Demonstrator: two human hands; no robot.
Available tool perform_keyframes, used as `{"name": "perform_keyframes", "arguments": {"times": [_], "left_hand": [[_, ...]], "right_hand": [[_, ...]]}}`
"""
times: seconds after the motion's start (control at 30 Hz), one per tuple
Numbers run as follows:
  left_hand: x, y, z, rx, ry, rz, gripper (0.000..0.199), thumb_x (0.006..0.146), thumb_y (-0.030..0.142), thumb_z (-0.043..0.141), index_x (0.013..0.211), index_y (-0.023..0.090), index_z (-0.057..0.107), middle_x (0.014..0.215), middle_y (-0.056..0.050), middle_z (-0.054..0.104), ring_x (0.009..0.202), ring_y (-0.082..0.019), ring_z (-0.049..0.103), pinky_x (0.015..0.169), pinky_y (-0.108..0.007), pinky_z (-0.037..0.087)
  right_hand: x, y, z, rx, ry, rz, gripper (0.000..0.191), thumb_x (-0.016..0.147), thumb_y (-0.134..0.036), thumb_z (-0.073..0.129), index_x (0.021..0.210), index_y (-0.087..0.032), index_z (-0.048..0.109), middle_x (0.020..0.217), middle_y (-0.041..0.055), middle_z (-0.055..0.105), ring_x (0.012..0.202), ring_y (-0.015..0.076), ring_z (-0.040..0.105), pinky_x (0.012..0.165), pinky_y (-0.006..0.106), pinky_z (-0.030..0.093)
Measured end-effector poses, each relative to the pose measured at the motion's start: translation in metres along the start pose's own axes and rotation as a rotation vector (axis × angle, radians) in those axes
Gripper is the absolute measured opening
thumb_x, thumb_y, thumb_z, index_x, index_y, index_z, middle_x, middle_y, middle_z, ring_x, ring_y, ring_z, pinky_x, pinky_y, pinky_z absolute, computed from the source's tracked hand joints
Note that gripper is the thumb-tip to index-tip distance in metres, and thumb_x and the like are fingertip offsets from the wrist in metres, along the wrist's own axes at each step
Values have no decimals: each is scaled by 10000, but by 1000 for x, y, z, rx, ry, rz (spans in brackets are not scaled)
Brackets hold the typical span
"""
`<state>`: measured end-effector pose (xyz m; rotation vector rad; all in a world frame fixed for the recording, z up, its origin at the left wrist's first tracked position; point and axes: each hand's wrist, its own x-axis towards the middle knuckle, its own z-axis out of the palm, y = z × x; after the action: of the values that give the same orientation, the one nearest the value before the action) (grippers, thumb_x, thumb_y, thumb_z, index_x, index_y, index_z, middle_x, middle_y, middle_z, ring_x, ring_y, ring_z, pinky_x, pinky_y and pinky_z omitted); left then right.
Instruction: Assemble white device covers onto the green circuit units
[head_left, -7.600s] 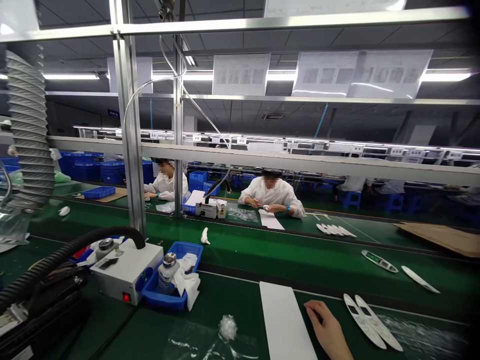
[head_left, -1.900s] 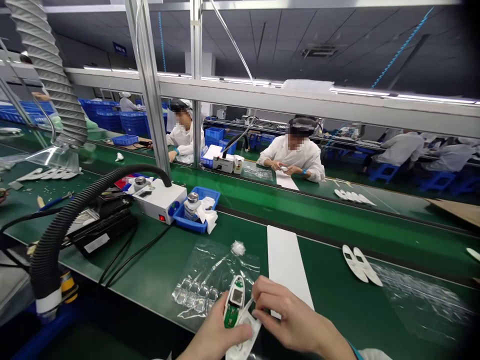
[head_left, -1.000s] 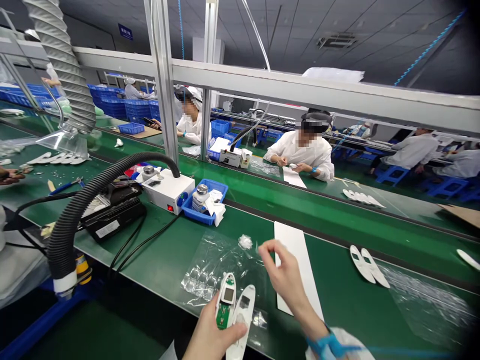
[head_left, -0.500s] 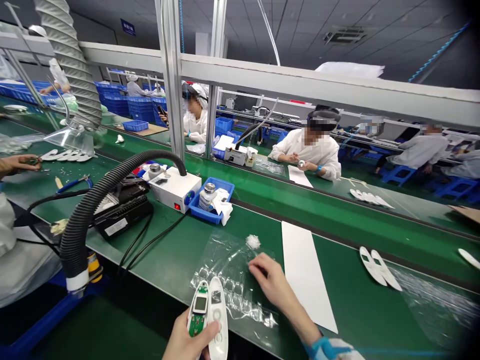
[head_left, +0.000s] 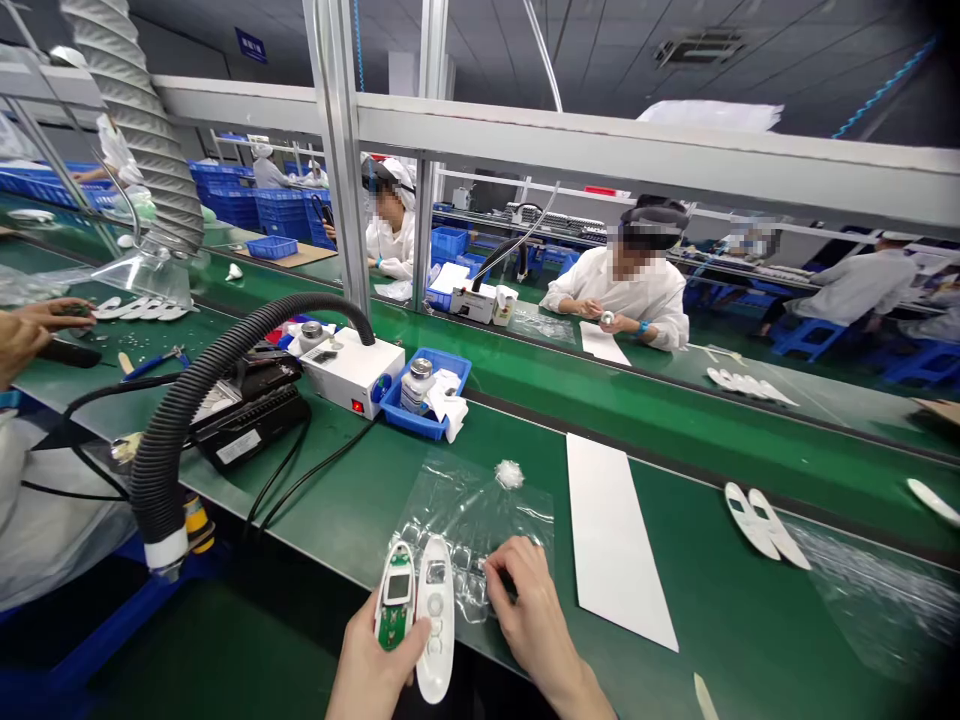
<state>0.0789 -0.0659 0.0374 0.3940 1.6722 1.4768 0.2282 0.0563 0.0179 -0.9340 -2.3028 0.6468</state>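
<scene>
Side by side, my left hand point(head_left: 371, 660) holds two halves of a white oval device casing. One is a shell with a green circuit board point(head_left: 394, 630) and a small square screen in it. The other is a white cover point(head_left: 435, 660) with a window and round openings, and my thumb presses on its edge. My right hand point(head_left: 536, 620) is over a clear plastic sheet point(head_left: 442, 495), its thumb and forefinger pinched. Whatever lies between those fingertips is too small to make out. Beyond it, a little heap of clear pieces point(head_left: 509, 474) rests by the sheet's far edge.
A white paper strip point(head_left: 619, 545) lies to the right, with white covers point(head_left: 757, 520) past it. Behind stand a blue tray point(head_left: 420, 425) with a bottle, a white box point(head_left: 352, 375) and a black hose point(head_left: 180, 410). Co-workers sit across and at left.
My right hand has come nearer, from beside the clear heap toward the casing halves. My left hand still holds both halves. At left, a co-worker's hands now hold a dark tool.
</scene>
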Motion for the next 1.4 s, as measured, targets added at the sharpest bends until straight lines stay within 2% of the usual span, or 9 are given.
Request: {"name": "perform_keyframes", "arguments": {"times": [0.13, 0.27, 0.4, 0.7, 0.8, 0.97, 1.1, 1.23, 1.4], "left_hand": [[-2, 4, 7, 28, 8, -1, 266, 606, 358, 730, 736, 142, 644, 485, 50, 496, 447, -90, 361, 415, -222, 284], [-3, 6, 15, 72, 4, 28, 246, 585, 329, 700, 722, 128, 659, 557, 6, 584, 512, -117, 430, 480, -236, 340], [-3, 4, 21, 105, -13, 43, 282, 582, 357, 696, 733, 121, 664, 598, -25, 628, 554, -151, 481, 539, -261, 403], [-2, -1, 24, 124, -11, 65, 305, 597, 358, 705, 782, 118, 670, 637, -47, 666, 597, -188, 542, 568, -275, 427], [-1, -3, 23, 133, -17, 69, 314, 602, 367, 704, 792, 119, 670, 646, -51, 670, 604, -190, 545, 575, -277, 433], [1, -8, 22, 136, -24, 53, 318, 605, 391, 692, 785, 130, 671, 680, -72, 690, 626, -201, 556, 596, -283, 455], [-1, -10, 20, 150, -37, 80, 331, 622, 411, 685, 803, 134, 672, 671, -60, 676, 624, -196, 552, 594, -273, 450], [-2, -9, 16, 122, -39, 95, 377, 644, 442, 693, 864, 136, 675, 713, -59, 683, 663, -205, 567, 621, -271, 460], [-7, -4, 5, 56, -6, 130, 401, 656, 488, 724, 830, 131, 670, 691, -48, 664, 655, -186, 558, 618, -258, 456]], "right_hand": [[-1, -11, -12, 143, 108, -7, 187, 958, -204, 450, 773, -210, 481, 769, -3, 520, 726, 166, 477, 718, 309, 344], [4, -27, -23, 327, 12, 145, 245, 949, -257, 470, 710, -208, 477, 724, -17, 500, 700, 151, 474, 676, 272, 348], [5, -35, -20, 285, -62, 188, 270, 943, -271, 474, 683, -201, 460, 705, -31, 485, 686, 138, 474, 716, 269, 334], [4, -32, -12, 198, -69, 168, 258, 950, -264, 464, 701, -200, 466, 724, -24, 501, 707, 145, 478, 727, 273, 320], [3, -32, -14, 227, -82, 192, 249, 948, -276, 476, 711, -202, 503, 737, -17, 513, 716, 150, 486, 744, 275, 333], [-1, -35, -13, 378, -64, 305, 218, 920, -346, 511, 753, -215, 463, 730, -24, 481, 665, 143, 466, 626, 244, 356], [-5, -39, -7, 474, -107, 411, 232, 887, -353, 539, 757, -228, 391, 696, -47, 442, 610, 128, 452, 576, 232, 356], [-7, -42, 4, 575, -32, 423, 231, 847, -327, 599, 755, -226, 413, 682, -53, 464, 593, 120, 464, 566, 221, 374], [-10, -58, 36, 987, 2, 543, 366, 750, -488, 714, 916, -212, 540, 705, 1, 627, 663, 184, 609, 621, 264, 478]]}}
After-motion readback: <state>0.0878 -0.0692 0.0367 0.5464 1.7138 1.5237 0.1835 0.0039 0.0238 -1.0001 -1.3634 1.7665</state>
